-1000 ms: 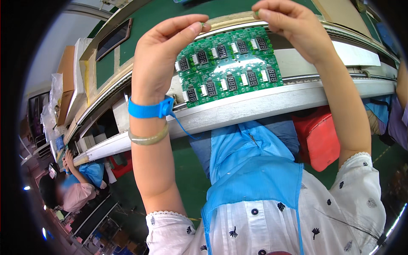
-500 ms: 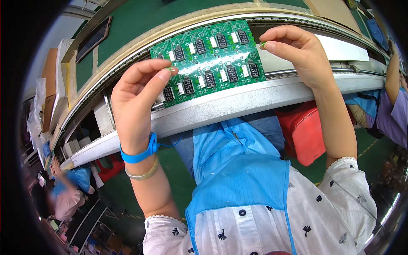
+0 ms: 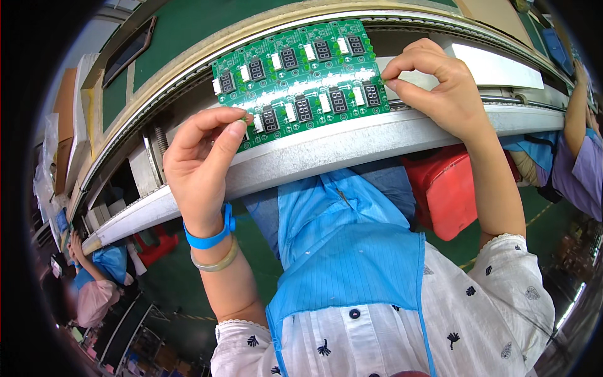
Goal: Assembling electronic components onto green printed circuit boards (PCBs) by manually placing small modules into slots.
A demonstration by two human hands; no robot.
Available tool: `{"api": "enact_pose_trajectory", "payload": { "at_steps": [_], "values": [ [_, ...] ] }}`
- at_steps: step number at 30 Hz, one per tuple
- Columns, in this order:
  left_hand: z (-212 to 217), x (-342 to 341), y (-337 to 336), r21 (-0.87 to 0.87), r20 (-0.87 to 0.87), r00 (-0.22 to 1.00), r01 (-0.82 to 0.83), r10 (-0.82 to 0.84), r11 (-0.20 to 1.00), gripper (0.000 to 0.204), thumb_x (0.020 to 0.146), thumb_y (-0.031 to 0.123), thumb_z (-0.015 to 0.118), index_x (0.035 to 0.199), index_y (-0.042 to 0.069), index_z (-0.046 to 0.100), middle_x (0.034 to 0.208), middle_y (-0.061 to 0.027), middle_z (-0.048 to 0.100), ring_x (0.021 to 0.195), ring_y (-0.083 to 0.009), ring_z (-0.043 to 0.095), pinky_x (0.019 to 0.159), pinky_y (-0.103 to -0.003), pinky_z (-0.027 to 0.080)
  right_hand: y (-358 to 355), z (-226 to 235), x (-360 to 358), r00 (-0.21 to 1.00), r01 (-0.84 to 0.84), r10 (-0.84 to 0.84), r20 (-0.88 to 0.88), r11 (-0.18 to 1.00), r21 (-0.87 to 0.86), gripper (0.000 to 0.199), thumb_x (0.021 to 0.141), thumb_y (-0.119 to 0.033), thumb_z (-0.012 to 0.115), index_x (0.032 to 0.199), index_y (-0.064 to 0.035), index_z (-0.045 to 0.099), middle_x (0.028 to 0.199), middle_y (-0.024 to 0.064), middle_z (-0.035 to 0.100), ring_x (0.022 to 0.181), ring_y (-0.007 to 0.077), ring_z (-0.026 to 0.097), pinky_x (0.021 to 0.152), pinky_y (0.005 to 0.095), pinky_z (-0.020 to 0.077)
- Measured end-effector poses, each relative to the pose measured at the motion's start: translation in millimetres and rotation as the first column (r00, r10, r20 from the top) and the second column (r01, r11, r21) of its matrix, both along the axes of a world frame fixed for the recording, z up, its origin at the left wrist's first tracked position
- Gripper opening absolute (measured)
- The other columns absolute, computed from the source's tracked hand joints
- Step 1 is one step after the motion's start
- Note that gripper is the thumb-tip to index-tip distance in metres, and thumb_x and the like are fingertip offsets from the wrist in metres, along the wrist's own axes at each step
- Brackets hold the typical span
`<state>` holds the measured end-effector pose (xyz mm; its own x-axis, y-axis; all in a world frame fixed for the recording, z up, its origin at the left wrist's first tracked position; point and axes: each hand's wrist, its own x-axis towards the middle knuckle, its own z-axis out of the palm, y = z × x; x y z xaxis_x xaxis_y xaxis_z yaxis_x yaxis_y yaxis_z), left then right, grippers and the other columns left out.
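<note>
A green circuit board panel point(image 3: 295, 70) lies across the metal rails in front of me. It carries rows of black digit displays point(image 3: 303, 108), white connectors point(image 3: 325, 103) and small green LEDs. My left hand point(image 3: 202, 151), with a blue wrist strap point(image 3: 210, 239) on its wrist, is closed in a pinch at the panel's lower left. A small green LED point(image 3: 247, 118) shows at its fingertips. At the panel's right edge, my right hand point(image 3: 443, 88) pinches another green LED, mostly hidden by the thumb and forefinger.
A silver rail point(image 3: 301, 147) runs along the near side. Beyond the panel are a green surface point(image 3: 207, 31) and a phone-like dark device point(image 3: 130, 51). A red stool point(image 3: 443, 191) stands below at right. Other people sit at the far left point(image 3: 97, 295) and far right point(image 3: 587, 157).
My right hand has come down and slightly left, onto the panel's right edge. My left hand has dropped a little along the panel's left side. The panel appears shifted slightly left and up.
</note>
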<state>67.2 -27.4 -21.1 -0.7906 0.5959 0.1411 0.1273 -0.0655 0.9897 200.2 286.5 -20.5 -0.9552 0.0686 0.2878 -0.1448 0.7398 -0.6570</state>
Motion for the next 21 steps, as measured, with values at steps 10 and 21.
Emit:
{"api": "enact_pose_trajectory", "payload": {
  "at_steps": [10, 21],
  "values": [
    [-0.6, 0.6, -0.8, 0.002, -0.022, 1.000, 0.014, -0.014, 1.000, 0.017, 0.094, -0.004, 0.070, 0.111, -0.005, 0.071, 0.105, -0.0098, 0.073, 0.097, -0.0130, 0.066, 0.086, -0.025, 0.051, -3.4, 4.2, 3.5, 1.000, -0.010, 0.011, -0.011, 0.997, 0.077, 0.021, 0.083, -0.008, 0.075, 0.103, -0.0067, 0.076, 0.093, 0.0069, 0.075, 0.094, 0.0205, 0.068, 0.084, 0.0349, 0.0558],
    [-1.1, 1.1, 1.0, -0.018, -0.073, 0.997, 0.021, -0.022, 1.000, 0.016, 0.093, -0.005, 0.071, 0.109, -0.005, 0.072, 0.103, -0.0097, 0.074, 0.091, -0.0114, 0.065, 0.083, -0.024, 0.050, -4.6, 5.8, 3.7, 1.000, -0.012, 0.012, -0.004, 0.990, 0.139, 0.025, 0.085, -0.009, 0.075, 0.110, -0.0097, 0.076, 0.091, 0.0043, 0.074, 0.094, 0.0200, 0.068, 0.084, 0.0345, 0.0565]
  ]
}}
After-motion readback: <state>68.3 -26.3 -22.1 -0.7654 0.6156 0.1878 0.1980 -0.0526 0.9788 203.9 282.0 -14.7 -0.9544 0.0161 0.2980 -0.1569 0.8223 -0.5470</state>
